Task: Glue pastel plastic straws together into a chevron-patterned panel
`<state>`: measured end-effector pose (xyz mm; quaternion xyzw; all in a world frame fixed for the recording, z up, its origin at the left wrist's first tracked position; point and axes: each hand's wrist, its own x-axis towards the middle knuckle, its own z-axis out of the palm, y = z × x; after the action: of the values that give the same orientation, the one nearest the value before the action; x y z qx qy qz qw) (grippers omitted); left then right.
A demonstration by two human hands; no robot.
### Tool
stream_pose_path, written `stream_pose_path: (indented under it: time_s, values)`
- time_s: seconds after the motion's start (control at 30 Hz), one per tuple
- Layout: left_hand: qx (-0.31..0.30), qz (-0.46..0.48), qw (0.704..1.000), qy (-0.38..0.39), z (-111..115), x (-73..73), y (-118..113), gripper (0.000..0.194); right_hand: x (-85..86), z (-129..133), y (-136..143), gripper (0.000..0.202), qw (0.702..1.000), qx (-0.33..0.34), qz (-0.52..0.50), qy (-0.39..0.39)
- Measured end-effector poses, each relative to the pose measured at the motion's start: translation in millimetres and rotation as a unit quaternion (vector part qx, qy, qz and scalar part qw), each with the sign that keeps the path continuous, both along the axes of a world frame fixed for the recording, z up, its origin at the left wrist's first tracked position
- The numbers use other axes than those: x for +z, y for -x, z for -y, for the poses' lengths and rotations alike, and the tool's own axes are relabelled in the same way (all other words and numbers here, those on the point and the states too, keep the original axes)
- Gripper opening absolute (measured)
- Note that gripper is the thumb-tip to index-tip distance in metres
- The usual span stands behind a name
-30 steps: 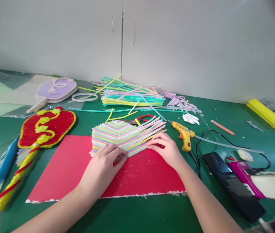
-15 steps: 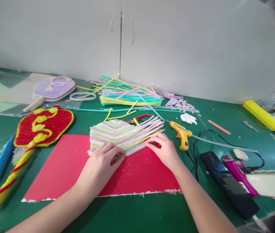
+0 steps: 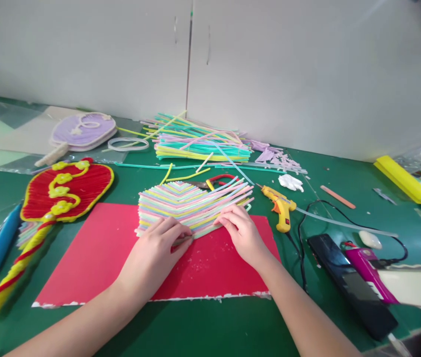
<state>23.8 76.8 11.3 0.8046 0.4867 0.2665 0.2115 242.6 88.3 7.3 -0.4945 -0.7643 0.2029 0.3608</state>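
Observation:
A striped panel of pastel pipe cleaners [image 3: 181, 201], laid side by side in a V pattern, rests on a red board [image 3: 84, 248]. Along its near edge runs a pale green pipe cleaner [image 3: 205, 230]. My left hand [image 3: 160, 248] is closed at the V's lower point, thumb and forefinger pinching that pipe cleaner's left part; the fingers hide the exact grip. My right hand [image 3: 240, 230] pinches the same strand further right, fingertips against the panel's edge. Loose strand ends fan out beyond the right hand. Just right of the panel lies a yellow glue gun [image 3: 279, 206].
Behind the panel are red-handled pliers [image 3: 221, 177] and a pile of pipe cleaners [image 3: 199, 144]. At left lie a red fan [image 3: 84, 186] and a lilac fan [image 3: 80, 131]. A black phone [image 3: 351, 285] and a cord [image 3: 301, 248] lie at right.
My right hand has slid left along the near edge, closer to my left hand, which stays put. The view has shifted slightly.

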Motion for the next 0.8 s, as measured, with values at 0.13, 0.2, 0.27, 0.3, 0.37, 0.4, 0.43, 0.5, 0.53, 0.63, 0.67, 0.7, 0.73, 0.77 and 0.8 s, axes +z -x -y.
stream_pose_path:
  time_s: [0.13, 0.2, 0.27, 0.3, 0.37, 0.4, 0.43, 0.5, 0.53, 0.63, 0.67, 0.7, 0.73, 0.77, 0.8]
  values:
    - [0.001, 0.001, 1.0, 0.002, 0.6, 0.8, -0.3, 0.021, 0.2, -0.2, -1.3, 0.025, 1.0, 0.005, 0.002, 0.006]
    - [0.003, 0.002, 1.0, 0.001, 0.4, 0.8, -0.7, 0.021, 0.0, -0.1, -1.2, 0.024, 1.0, 0.007, 0.009, 0.003]
    - [0.005, -0.001, 1.0, 0.0, 0.1, 0.6, -0.8, 0.021, -0.1, 0.1, -0.8, 0.024, 1.0, 0.01, 0.019, 0.0]
    - [0.005, -0.002, 1.0, -0.001, 0.0, 0.4, -0.7, 0.021, -0.1, 0.2, -0.4, 0.024, 1.0, 0.012, 0.023, -0.001]
    - [0.003, -0.003, 1.0, -0.003, 0.1, -0.2, -0.4, 0.021, 0.3, 0.3, 0.3, 0.024, 0.999, 0.015, 0.031, 0.001]
    - [0.002, -0.002, 1.0, -0.004, 0.2, -0.4, -0.2, 0.022, 0.5, 0.3, 0.6, 0.024, 0.999, 0.015, 0.033, 0.002]
    - [0.002, -0.001, 1.0, -0.003, 0.2, -0.6, -0.1, 0.022, 0.6, 0.2, 0.8, 0.025, 0.999, 0.016, 0.034, 0.004]
    - [0.002, 0.0, 1.0, -0.001, 0.2, -1.0, 0.0, 0.021, 0.4, 0.0, 0.5, 0.026, 0.999, 0.017, 0.029, 0.007]
    - [0.002, 0.001, 1.0, 0.0, 0.1, -1.1, -0.1, 0.021, 0.0, -0.3, 0.0, 0.026, 1.0, 0.015, 0.023, 0.007]
    - [0.002, -0.001, 1.0, 0.001, -0.4, -1.4, -0.1, 0.02, -1.5, -1.0, -2.5, 0.026, 1.0, -0.001, 0.0, 0.002]
    - [0.001, -0.002, 1.0, 0.001, -0.5, -1.4, 0.0, 0.02, -1.8, -1.0, -3.4, 0.025, 1.0, -0.008, -0.006, -0.001]
    - [0.001, -0.004, 1.0, 0.004, -0.3, -1.5, 0.3, 0.02, -1.7, -0.8, -4.0, 0.025, 1.0, -0.013, -0.011, -0.004]
    - [0.0, -0.006, 1.0, 0.006, 0.2, -1.6, 0.6, 0.02, -1.4, -0.4, -4.3, 0.025, 1.0, -0.016, -0.014, -0.005]
    - [0.0, -0.007, 1.0, 0.009, 0.8, -1.7, 1.0, 0.02, -0.7, 0.4, -4.4, 0.025, 1.0, -0.018, -0.016, -0.006]
    - [-0.002, -0.008, 1.0, 0.013, 1.7, -1.8, 1.5, 0.02, 0.2, 1.4, -4.2, 0.025, 1.0, -0.018, -0.016, -0.006]
